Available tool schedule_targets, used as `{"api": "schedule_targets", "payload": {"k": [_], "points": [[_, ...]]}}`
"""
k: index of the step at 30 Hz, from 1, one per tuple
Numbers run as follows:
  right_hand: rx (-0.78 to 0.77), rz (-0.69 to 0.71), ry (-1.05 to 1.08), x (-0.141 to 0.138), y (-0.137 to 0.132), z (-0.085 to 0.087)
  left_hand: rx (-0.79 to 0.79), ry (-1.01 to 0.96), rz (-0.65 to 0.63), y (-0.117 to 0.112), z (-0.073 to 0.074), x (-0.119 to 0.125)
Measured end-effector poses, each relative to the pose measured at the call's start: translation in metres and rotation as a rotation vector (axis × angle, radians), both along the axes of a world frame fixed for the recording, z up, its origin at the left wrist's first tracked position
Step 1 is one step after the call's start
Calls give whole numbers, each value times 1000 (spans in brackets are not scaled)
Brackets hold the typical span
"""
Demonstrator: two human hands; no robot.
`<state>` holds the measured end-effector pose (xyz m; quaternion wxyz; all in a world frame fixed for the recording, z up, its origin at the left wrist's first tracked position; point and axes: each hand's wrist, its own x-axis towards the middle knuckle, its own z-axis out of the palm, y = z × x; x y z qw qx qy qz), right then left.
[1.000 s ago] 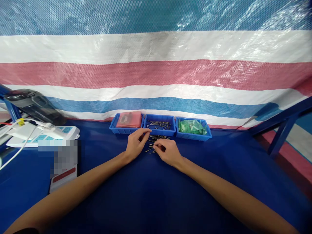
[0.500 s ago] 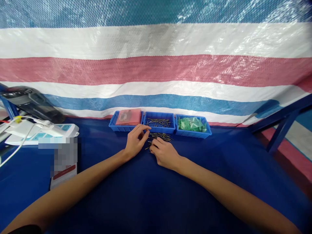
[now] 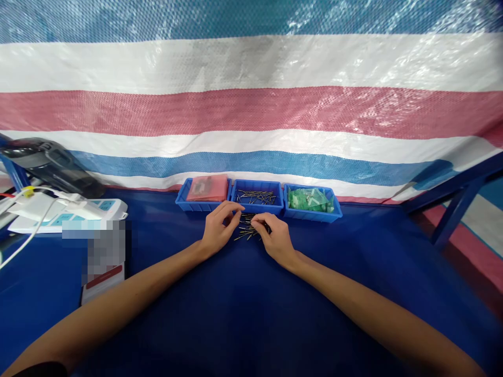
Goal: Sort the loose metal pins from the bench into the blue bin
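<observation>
A loose pile of thin, dark metal bits [image 3: 248, 232] with gold-coloured parts lies on the blue table, between my hands. My left hand [image 3: 218, 229] rests at the left of the pile, fingers curved and thumb apart, with nothing visible in it. Over the pile's right side, my right hand [image 3: 277, 238] has thumb and fingertips pinched together; whatever they hold is too small to make out. Just behind the pile stands a blue bin [image 3: 257, 208] with more of these metal bits inside.
A left blue bin [image 3: 200, 206] holds red plastic bags [image 3: 208, 187]; a right one [image 3: 314, 215] holds green packets [image 3: 308, 199]. Farther left are a white power strip [image 3: 118, 209] with cables and a dark bottle [image 3: 58, 165]. A striped sheet [image 3: 251, 110] hangs behind.
My right hand has shifted right and slightly up from the pile's near edge, its fingers now pinched, uncovering metal bits at the front. My left hand has stayed in place.
</observation>
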<state>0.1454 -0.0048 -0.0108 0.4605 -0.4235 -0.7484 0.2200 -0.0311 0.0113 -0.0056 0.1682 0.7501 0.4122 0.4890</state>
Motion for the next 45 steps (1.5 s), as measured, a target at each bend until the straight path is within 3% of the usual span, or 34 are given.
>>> {"api": "schedule_targets", "payload": {"k": [8, 16, 28, 45], "points": [[-65, -67, 208, -1, 0, 2, -44, 60, -51, -1, 0, 1], [-110, -130, 279, -1, 2, 0, 53, 161, -148, -1, 3, 1], [-46, -31, 198, 0, 0, 1, 53, 171, -119, 1, -2, 0], [-26, 20, 196, 0, 0, 3, -120, 101, -150, -1, 2, 1]]}}
